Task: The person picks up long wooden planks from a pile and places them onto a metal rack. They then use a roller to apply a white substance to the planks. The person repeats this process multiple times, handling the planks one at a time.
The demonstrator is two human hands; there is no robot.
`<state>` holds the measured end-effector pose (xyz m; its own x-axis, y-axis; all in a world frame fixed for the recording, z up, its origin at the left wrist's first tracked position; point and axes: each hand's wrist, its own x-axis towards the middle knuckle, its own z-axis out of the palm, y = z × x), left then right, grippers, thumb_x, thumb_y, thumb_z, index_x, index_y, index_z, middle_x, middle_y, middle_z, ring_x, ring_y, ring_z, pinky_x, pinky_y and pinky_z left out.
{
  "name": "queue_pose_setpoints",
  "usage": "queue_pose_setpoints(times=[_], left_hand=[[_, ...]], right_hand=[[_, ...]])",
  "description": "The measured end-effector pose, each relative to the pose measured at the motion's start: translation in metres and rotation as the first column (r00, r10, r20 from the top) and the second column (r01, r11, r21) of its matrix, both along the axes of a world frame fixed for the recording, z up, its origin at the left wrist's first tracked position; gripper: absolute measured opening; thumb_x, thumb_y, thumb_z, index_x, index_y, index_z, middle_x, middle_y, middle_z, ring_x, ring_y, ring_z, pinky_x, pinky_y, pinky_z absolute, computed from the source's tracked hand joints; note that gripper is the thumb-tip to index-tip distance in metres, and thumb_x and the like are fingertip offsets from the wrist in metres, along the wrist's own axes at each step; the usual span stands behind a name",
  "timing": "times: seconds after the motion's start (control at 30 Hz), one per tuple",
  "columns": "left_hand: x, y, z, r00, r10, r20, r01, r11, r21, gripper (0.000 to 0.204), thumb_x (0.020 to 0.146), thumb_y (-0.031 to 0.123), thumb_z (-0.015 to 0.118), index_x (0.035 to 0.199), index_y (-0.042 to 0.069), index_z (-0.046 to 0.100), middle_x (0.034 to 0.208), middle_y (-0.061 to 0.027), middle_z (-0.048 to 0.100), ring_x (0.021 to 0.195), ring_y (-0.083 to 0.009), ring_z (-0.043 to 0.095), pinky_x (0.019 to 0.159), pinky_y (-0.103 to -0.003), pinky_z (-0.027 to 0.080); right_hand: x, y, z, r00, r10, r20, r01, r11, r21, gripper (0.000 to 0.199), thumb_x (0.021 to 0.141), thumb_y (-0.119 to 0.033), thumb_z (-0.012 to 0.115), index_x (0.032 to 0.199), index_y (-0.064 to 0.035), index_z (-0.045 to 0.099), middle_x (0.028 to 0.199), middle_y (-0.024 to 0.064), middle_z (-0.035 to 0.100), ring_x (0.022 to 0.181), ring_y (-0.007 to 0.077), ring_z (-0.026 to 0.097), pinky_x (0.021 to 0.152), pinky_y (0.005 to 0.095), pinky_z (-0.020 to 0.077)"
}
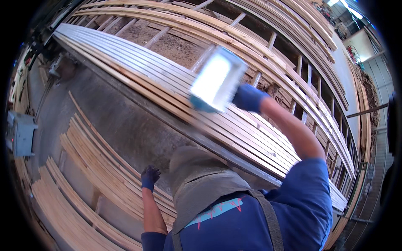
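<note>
Right hand [248, 98]: gloved, grip closed on roller [217, 78], blurred, seemingly on the white slats [138, 67].
Left hand [149, 178]: gloved, open, holding nothing, hanging over bare slats [96, 167].
Around: frame [268, 46] behind, grey box [19, 133] left.
Blocking: apron [201, 180] hides the counter edge.

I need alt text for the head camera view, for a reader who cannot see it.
A person's gloved right hand pushes a blurred white paint roller along long wooden slats, some already white. The gloved left hand hangs free above unpainted slats lying lower down.
</note>
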<state>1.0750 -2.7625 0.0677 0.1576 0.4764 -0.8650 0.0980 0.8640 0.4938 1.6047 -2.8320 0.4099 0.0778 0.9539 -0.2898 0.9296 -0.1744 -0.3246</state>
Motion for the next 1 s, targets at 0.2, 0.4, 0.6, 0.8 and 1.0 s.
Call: queue_pose_setpoints(times=[0.2,0.4,0.6,0.8,1.0], left_hand=[[0.047,-0.16,-0.049,0.995,-0.086,0.05,0.081,0.993,0.085,0.028,0.094,0.037,0.054,0.112,0.017,0.063,0.113,-0.0094,0.068,0.099,-0.0281,0.064,0.081,-0.042,0.048],[0.044,-0.375,-0.086,0.989,-0.073,0.131,0.08,0.995,-0.052,0.041,0.095,0.045,0.049,0.126,0.019,0.057,0.123,-0.007,0.064,0.112,-0.0277,0.059,0.094,-0.042,0.043],[0.083,-0.563,-0.064,0.991,0.125,0.057,-0.122,0.991,-0.051,0.046,0.097,0.052,0.05,0.125,0.016,0.054,0.126,-0.0135,0.062,0.107,-0.0303,0.063,0.088,-0.043,0.049],[0.119,-0.738,-0.036,0.989,0.147,0.031,-0.144,0.986,-0.082,0.038,0.096,0.049,0.054,0.11,0.015,0.062,0.098,-0.009,0.072,0.076,-0.0236,0.068,0.063,-0.037,0.051],[0.147,-0.904,-0.02,0.992,-0.091,-0.082,0.095,0.995,0.036,0.033,0.096,0.045,0.055,0.113,0.017,0.061,0.097,-0.0074,0.073,0.074,-0.0205,0.069,0.059,-0.035,0.052]], right_hand=[[0.047,-0.289,0.002,0.996,-0.063,0.065,0.062,0.998,0.023,0.021,0.082,-0.008,0.058,0.099,-0.0072,0.07,0.09,0.0224,0.068,0.083,0.0401,0.066,0.076,0.0444,0.0543],[0.062,-0.334,0.006,0.995,0.014,0.096,-0.009,0.999,-0.051,0.021,0.091,-0.019,0.055,0.1,-0.006,0.069,0.096,0.0213,0.069,0.089,0.0381,0.066,0.08,0.0456,0.0536],[0.074,-0.441,0.011,0.971,-0.184,-0.156,0.184,0.983,-0.015,0.026,0.092,-0.025,0.054,0.099,-0.0051,0.069,0.088,0.0174,0.069,0.076,0.0295,0.067,0.069,0.0422,0.0526],[0.128,-0.697,0.001,1.0,0.018,-0.01,-0.017,0.999,0.046,0.017,0.09,-0.016,0.059,0.096,-0.0021,0.066,0.085,0.0218,0.067,0.081,0.0377,0.066,0.073,0.0456,0.0536],[0.179,-1.033,-0.009,0.998,-0.06,0.03,0.056,0.99,0.127,0.009,0.08,-0.007,0.059,0.084,-0.0034,0.067,0.074,0.0204,0.065,0.069,0.0396,0.064,0.064,0.0461,0.053]])
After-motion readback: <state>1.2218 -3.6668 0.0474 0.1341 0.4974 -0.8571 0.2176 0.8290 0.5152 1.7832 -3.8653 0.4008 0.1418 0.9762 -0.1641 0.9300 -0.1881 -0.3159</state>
